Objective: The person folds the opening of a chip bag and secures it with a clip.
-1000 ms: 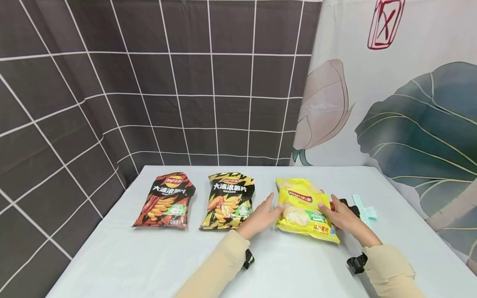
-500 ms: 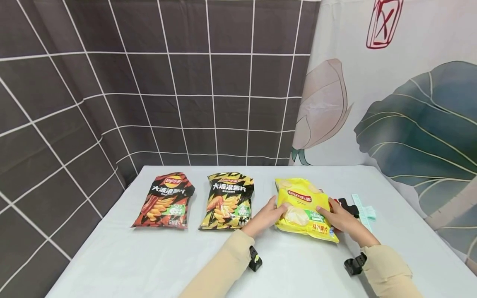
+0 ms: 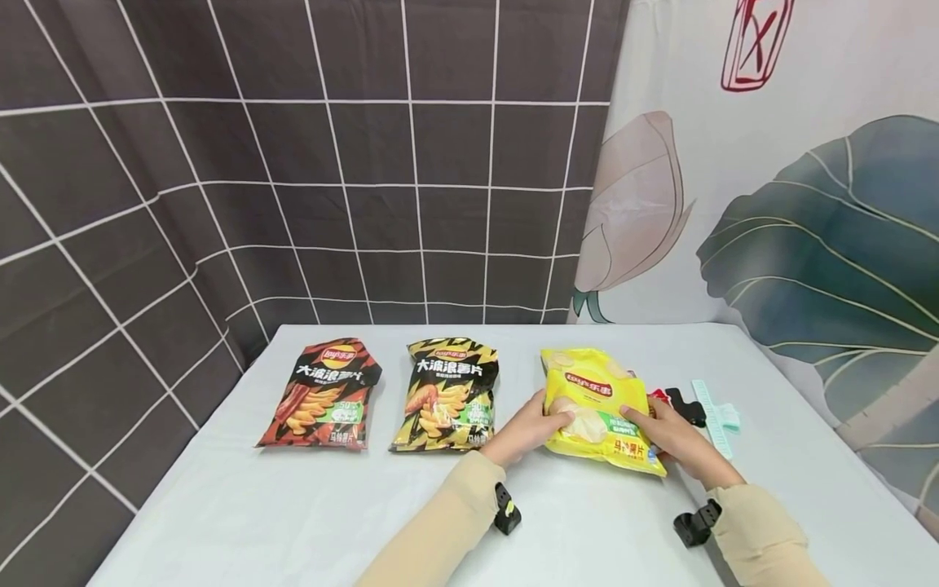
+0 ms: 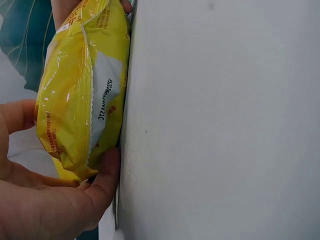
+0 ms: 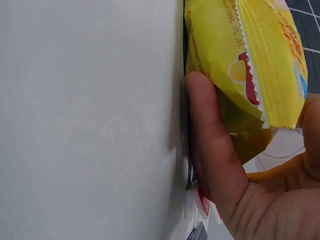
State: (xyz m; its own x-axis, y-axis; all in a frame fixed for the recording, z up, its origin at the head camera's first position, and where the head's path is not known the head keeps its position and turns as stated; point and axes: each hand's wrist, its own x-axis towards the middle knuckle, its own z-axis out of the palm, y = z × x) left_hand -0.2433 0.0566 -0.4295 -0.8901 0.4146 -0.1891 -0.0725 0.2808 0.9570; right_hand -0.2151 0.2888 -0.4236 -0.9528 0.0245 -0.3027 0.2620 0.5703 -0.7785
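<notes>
A yellow bag of potato chips [image 3: 590, 408] lies face up on the white table, right of the middle in the head view. At its left side my left hand [image 3: 526, 428] grips it, thumb on the front and fingers tucked low at the edge; the left wrist view shows these fingers on the bag's end [image 4: 70, 105] close to the tabletop. From the right side my right hand [image 3: 676, 439] holds the bag, thumb on top. In the right wrist view one finger of the right hand [image 5: 240, 190] runs along the bag's underside. Some fingertips are hidden behind the bag.
A red chip bag [image 3: 320, 399] and a black-and-yellow chip bag [image 3: 446, 399] lie in a row to the left. Behind the right hand are a small black object [image 3: 687, 408] and a pale teal strip [image 3: 710, 417]. A dark gridded cloth [image 3: 374, 147] hangs behind the table.
My left hand has moved right from beside the yellow chip bag and taken hold of its left side. My right hand has closed more firmly on the right side. The bag has hardly moved.
</notes>
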